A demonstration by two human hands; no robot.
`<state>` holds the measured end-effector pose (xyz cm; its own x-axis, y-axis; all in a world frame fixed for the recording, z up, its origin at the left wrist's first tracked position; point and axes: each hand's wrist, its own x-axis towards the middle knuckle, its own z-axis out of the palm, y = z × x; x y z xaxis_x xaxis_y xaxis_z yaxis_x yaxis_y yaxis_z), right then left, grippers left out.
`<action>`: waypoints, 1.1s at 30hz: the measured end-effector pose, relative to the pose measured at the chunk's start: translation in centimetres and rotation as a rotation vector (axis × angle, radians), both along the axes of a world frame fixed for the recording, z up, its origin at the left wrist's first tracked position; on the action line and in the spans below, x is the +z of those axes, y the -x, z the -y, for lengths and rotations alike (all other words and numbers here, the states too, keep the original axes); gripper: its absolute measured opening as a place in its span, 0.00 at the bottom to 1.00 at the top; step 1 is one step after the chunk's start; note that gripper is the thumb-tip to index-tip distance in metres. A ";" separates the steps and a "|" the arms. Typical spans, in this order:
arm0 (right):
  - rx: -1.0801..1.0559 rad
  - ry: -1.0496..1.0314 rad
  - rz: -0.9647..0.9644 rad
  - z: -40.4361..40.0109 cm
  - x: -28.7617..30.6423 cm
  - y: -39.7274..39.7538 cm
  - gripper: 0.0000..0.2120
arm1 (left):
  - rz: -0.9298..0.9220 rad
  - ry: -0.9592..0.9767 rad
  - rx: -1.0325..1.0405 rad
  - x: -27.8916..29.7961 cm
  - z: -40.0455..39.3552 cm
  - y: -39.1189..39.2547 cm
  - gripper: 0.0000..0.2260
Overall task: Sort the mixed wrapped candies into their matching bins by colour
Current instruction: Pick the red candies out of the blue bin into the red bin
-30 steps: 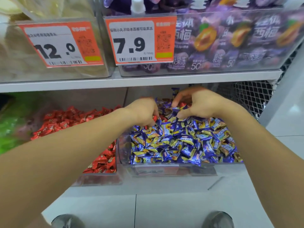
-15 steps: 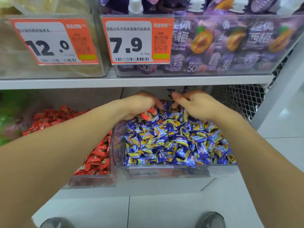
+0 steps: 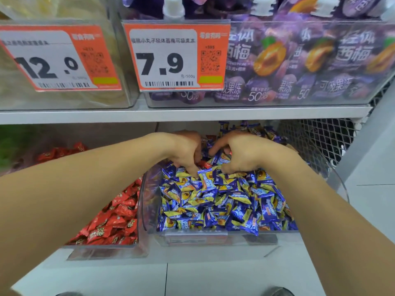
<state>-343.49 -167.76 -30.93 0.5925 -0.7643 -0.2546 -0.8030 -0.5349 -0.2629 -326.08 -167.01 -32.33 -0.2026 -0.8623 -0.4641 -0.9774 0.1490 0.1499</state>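
A: What is observed at the clear bin (image 3: pixel 149 201) of blue-and-yellow candies (image 3: pixel 222 201)?

B: Both hands are sunk into the heap at its far end, under the upper shelf (image 3: pixel 181 113). The left hand (image 3: pixel 184 153) is curled, fingertips driven down among the wrappers; a red candy (image 3: pixel 204 164) is seen just beside those fingertips, but whether it is pinched cannot be told. The right hand (image 3: pixel 239 154) is likewise curled over the pile, with a red scrap showing at its thumb; a firm hold on anything cannot be confirmed.

A: And the edges?

B: The bin's rounded left wall stands between the blue heap and the red candies (image 3: pixel 113 218) in the neighbouring bin (image 3: pixel 106 253); the two walls are just beside each other. The left forearm is carried over that wall. Wire mesh (image 3: pixel 316 142) closes the right side, near the right wrist.

A: Open room?

B: Headroom is limited by the shelf, where price tags "12.0" (image 3: pixel 57 58) and "7.9" (image 3: pixel 177 55) are fixed. The near half of the blue heap lies uncovered between the forearms.
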 end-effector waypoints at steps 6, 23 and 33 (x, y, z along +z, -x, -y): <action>-0.020 -0.147 -0.101 -0.1 0.1 -0.7 0.32 | 0.012 -0.075 0.097 -1.3 1.1 -0.6 0.21; -0.101 -0.196 0.001 0.5 0.1 0.4 0.21 | -0.066 0.135 0.137 -0.8 0.8 -1.0 0.11; -0.086 0.088 0.204 1.2 -1.1 -2.0 0.08 | -0.272 0.572 0.194 3.4 -8.3 -2.1 0.18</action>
<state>-341.44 -168.91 -31.98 0.5563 -0.8283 -0.0666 -0.7819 -0.4945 -0.3796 -323.99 -158.73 -28.90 -0.0637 -0.9902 0.1240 -0.9329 0.1032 0.3451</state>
